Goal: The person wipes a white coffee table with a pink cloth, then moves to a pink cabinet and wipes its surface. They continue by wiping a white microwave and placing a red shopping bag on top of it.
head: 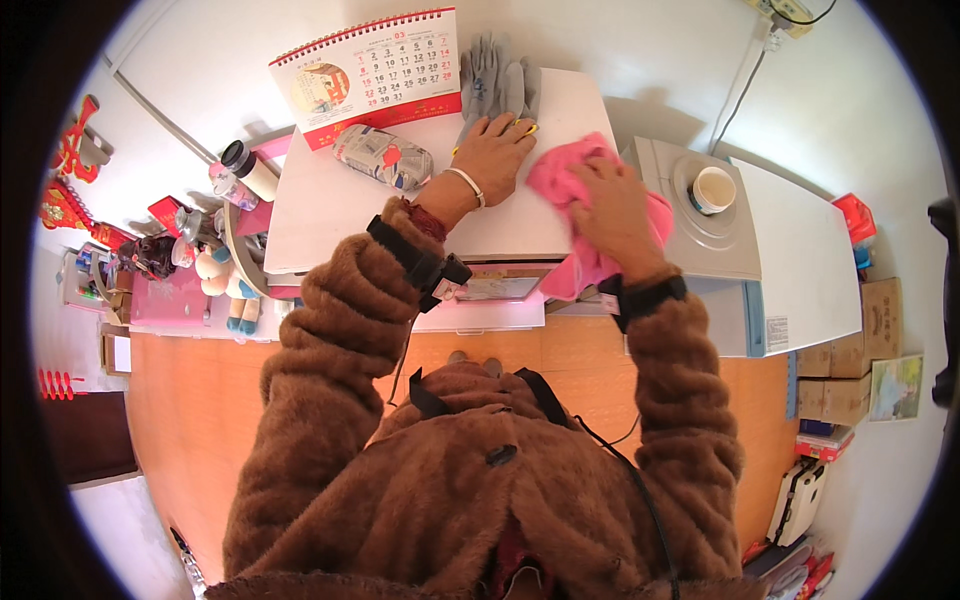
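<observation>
My right hand (611, 210) presses a pink cloth (559, 172) against the right edge of the white cabinet top (330, 225); part of the cloth hangs over the front edge, and both are slightly blurred. My left hand (491, 161) lies palm down on a yellow-handled item (531, 127), mostly hidden beneath it, whose kind I cannot tell. Just behind the left hand are grey work gloves (491, 79). A newspaper-print pouch (384, 157) rests left of that hand, in front of a standing desk calendar (375, 75).
To the right, a paper cup (712, 190) stands on a beige appliance (675, 180), beside a long white top (799, 247). At left, a tumbler (244, 165) and a plush toy (229, 285) sit on pink shelving. Cardboard boxes (881, 319) are stacked far right. A cable hangs from the wall socket.
</observation>
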`<move>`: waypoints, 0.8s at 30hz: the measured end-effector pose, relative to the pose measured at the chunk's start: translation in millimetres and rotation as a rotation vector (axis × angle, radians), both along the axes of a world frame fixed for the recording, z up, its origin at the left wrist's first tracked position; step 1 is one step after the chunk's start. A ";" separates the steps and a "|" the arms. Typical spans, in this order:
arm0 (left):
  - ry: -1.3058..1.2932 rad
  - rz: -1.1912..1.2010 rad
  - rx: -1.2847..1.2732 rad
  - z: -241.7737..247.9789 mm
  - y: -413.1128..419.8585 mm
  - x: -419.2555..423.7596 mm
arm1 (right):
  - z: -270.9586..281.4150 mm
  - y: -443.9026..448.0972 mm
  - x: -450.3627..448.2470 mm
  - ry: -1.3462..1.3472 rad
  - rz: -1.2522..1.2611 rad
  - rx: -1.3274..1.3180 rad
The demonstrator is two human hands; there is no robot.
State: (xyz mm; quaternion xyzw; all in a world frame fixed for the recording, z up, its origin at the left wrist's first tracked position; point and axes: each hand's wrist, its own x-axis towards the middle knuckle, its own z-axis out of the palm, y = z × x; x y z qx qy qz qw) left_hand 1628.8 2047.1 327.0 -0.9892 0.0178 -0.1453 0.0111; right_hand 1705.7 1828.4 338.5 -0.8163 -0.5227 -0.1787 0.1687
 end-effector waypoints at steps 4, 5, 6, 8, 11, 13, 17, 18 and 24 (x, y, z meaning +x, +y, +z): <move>-0.001 -0.022 -0.104 1.4 3.5 2.3 | 4.2 29.0 -13.7 0.147 0.140 -0.119; -0.004 -0.025 -0.127 2.1 3.8 0.5 | 4.3 32.4 -17.1 0.108 0.028 -0.083; -0.069 -0.054 -0.134 4.0 4.0 -0.1 | 5.8 37.8 -14.8 0.095 -0.023 -0.096; -0.124 -0.087 -0.160 7.3 1.1 -10.4 | 6.5 37.0 -13.3 -0.010 -0.091 -0.022; -0.242 -0.117 -0.148 17.1 -6.3 -32.4 | 5.5 28.8 -8.8 0.096 0.134 -0.132; -0.212 -0.134 -0.188 21.9 -13.2 -59.0 | 5.5 20.8 -9.8 0.131 0.122 -0.213; -0.206 -0.139 -0.307 21.8 -33.3 -115.8 | 15.8 22.7 -9.8 0.054 0.031 -0.093; -0.192 -0.137 -0.333 21.2 -33.9 -124.6 | 18.6 28.2 -9.1 0.054 0.055 -0.047; -0.140 -0.121 -0.421 7.5 -26.5 -152.3 | 20.7 31.5 -15.0 0.201 0.146 -0.064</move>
